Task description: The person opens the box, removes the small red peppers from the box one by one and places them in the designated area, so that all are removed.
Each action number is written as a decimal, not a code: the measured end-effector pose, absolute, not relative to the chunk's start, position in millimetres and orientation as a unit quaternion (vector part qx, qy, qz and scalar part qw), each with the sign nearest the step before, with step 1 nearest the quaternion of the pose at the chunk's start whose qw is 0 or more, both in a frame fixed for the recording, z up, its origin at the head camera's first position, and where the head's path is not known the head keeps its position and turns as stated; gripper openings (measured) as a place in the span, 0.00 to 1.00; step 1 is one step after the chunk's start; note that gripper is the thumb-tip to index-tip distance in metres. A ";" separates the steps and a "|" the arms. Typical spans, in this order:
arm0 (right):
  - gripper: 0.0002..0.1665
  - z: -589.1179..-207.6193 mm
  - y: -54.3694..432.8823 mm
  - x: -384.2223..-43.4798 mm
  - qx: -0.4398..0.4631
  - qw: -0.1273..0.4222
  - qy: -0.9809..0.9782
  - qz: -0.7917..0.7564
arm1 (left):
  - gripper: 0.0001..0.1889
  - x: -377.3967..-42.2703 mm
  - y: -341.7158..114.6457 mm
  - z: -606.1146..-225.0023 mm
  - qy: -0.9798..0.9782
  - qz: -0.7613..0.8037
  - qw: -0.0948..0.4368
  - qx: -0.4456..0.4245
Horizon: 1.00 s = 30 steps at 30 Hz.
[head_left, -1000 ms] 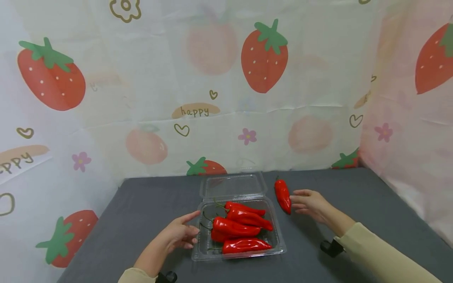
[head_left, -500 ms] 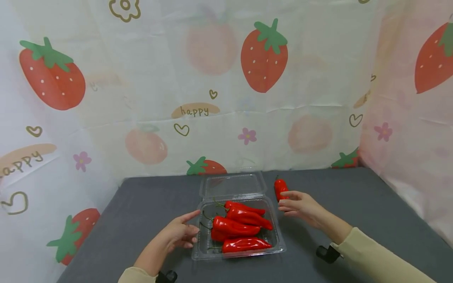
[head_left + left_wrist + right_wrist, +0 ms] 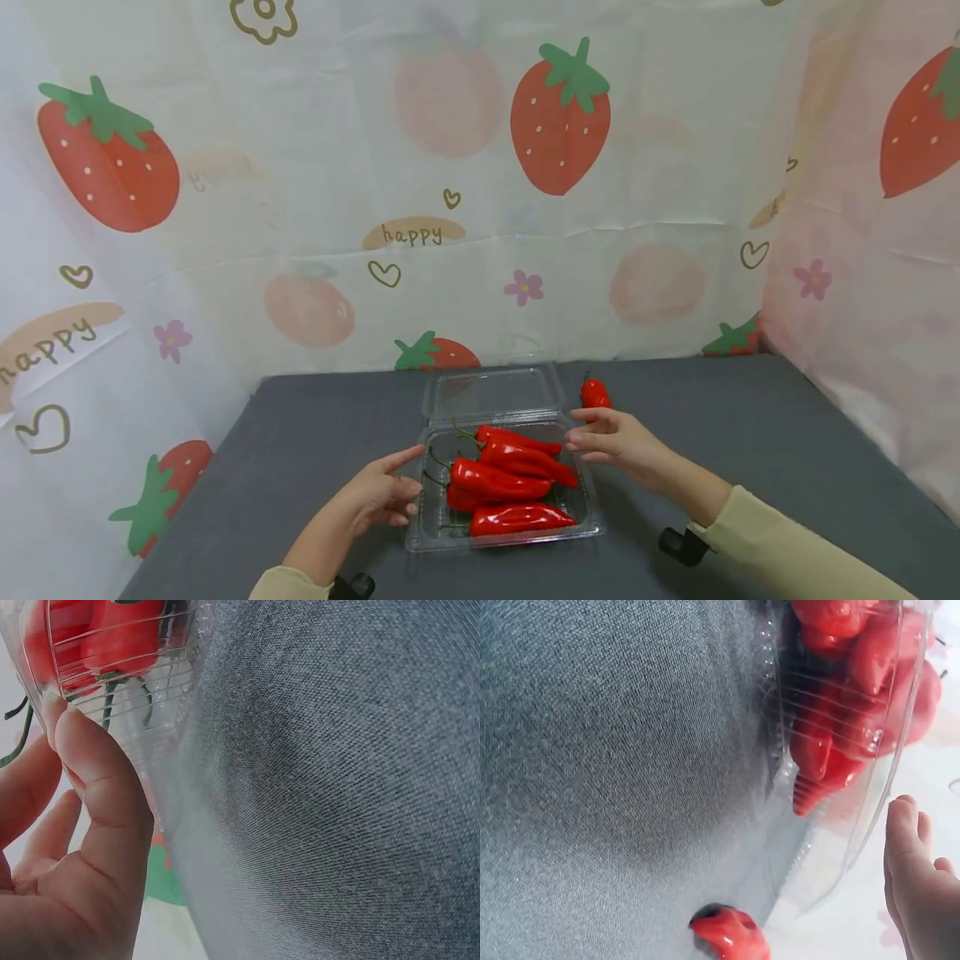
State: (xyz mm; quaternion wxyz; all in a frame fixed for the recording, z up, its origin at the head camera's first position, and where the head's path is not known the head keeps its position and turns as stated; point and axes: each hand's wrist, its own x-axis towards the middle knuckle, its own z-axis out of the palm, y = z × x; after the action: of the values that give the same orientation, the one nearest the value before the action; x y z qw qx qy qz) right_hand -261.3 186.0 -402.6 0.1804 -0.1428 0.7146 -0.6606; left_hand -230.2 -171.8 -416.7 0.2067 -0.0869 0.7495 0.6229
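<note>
A clear plastic clamshell box (image 3: pixel 592 508) lies with its lid folded back on the table, holding several glossy red peppers (image 3: pixel 501 482) with green stems. At the box's left rim, my left hand (image 3: pixel 381 493) pinches the edge between thumb and fingers; the left wrist view shows the thumb (image 3: pixel 105 776) against the rim. My right hand (image 3: pixel 626 446) hovers by the box's right rim, fingers extended and holding nothing. Behind it, a single red pepper (image 3: pixel 595 393) lies outside the box, partly hidden by the hand; the right wrist view shows this lone pepper (image 3: pixel 731 934) as well.
The transparent lid (image 3: pixel 495 393) lies towards the back of the dark grey tabletop (image 3: pixel 337 425). A strawberry-print curtain (image 3: pixel 450 183) stands behind the table and along both sides. Dark wrist straps sit at both cuffs.
My right hand has moved left from beside the lone pepper to the box's right rim, its fingers still extended. The lone pepper stays in place. My left hand has not visibly moved.
</note>
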 end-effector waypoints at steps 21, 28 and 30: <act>0.35 -404.7 164.9 -264.7 -0.181 0.202 0.763 -0.587 | 0.33 -230.9 -171.7 -417.6 0.746 0.626 0.209 -0.086; 0.33 -405.0 157.7 -267.0 -0.178 0.198 0.787 -0.556 | 0.33 -230.9 -172.4 -417.9 0.745 0.627 0.212 -0.083; 0.33 -404.5 154.9 -267.6 -0.181 0.197 0.796 -0.544 | 0.34 -230.7 -172.9 -417.8 0.744 0.628 0.213 -0.082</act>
State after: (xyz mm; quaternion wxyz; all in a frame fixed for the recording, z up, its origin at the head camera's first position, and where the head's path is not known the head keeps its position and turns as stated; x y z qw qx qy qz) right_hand -267.6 154.9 -404.5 0.1967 -0.1811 0.7956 -0.5436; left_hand -230.7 -172.9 -417.8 0.2129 -0.0817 0.7441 0.6279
